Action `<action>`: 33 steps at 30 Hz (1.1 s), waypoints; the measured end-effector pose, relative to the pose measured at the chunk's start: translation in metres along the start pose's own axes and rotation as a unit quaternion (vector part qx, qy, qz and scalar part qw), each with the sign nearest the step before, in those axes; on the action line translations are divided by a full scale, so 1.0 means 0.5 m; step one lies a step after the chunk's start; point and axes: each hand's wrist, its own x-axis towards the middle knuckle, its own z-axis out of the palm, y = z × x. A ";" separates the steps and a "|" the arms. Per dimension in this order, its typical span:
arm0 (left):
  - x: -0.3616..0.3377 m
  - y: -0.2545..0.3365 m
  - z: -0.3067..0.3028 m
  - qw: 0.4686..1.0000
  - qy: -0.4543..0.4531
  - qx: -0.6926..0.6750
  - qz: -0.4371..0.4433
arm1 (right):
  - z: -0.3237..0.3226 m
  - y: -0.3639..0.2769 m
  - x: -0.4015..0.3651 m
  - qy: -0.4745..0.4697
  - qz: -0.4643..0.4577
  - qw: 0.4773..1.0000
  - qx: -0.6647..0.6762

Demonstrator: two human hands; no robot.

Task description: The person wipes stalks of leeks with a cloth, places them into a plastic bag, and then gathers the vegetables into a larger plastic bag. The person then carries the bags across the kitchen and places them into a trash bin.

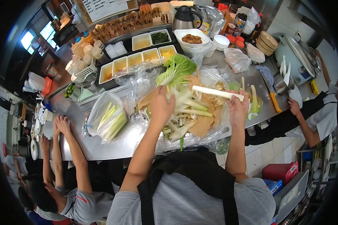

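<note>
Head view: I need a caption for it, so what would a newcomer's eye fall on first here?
First, the long pale stalk held crosswise by its end in the right hand, over the middle of the steel counter. Next, the left hand on the heap of cut stalks, with a big green leaf just behind it. To the left lies a clear bag of more stalks.

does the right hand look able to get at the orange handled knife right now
Likely not at once: the right hand is shut on a white stalk. The orange-handled knife lies close by on its right, with nothing between them.
</note>
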 end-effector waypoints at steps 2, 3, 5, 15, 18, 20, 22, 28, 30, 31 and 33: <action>0.005 0.058 -0.017 0.996 0.008 -0.085 0.036 | 0.014 -0.005 -0.004 -0.006 -0.008 1.000 -0.024; 0.010 0.077 -0.026 0.996 0.008 -0.084 0.035 | 0.022 -0.007 -0.008 -0.011 -0.015 0.999 -0.049; 0.024 0.098 -0.038 0.985 -0.113 -0.108 0.078 | 0.035 -0.011 -0.018 -0.031 -0.020 0.996 -0.077; 0.025 0.064 0.004 0.797 -0.393 -0.455 -0.053 | 0.083 -0.019 0.029 -0.139 0.009 0.990 -0.030; 0.016 0.079 0.003 0.873 -0.277 -0.402 -0.004 | 0.101 -0.013 0.028 -0.103 -0.022 0.989 -0.105; 0.016 0.091 -0.011 0.917 -0.217 -0.331 0.051 | 0.113 -0.007 0.027 -0.087 -0.042 0.985 -0.143; 0.015 0.104 -0.027 0.928 -0.202 -0.306 0.062 | 0.120 -0.001 0.025 -0.073 -0.069 0.982 -0.160; 0.009 0.074 0.008 0.845 -0.323 -0.427 0.001 | 0.139 -0.007 0.025 -0.173 -0.011 0.975 -0.136; 0.013 0.072 0.001 0.756 -0.375 -0.535 -0.039 | 0.142 -0.014 0.023 -0.217 0.021 0.968 -0.124; 0.014 0.071 -0.006 0.729 -0.389 -0.561 -0.061 | 0.144 -0.014 0.023 -0.225 0.040 0.962 -0.147; 0.014 0.073 -0.008 0.700 -0.401 -0.585 -0.083 | 0.147 -0.010 0.021 -0.234 0.059 0.955 -0.170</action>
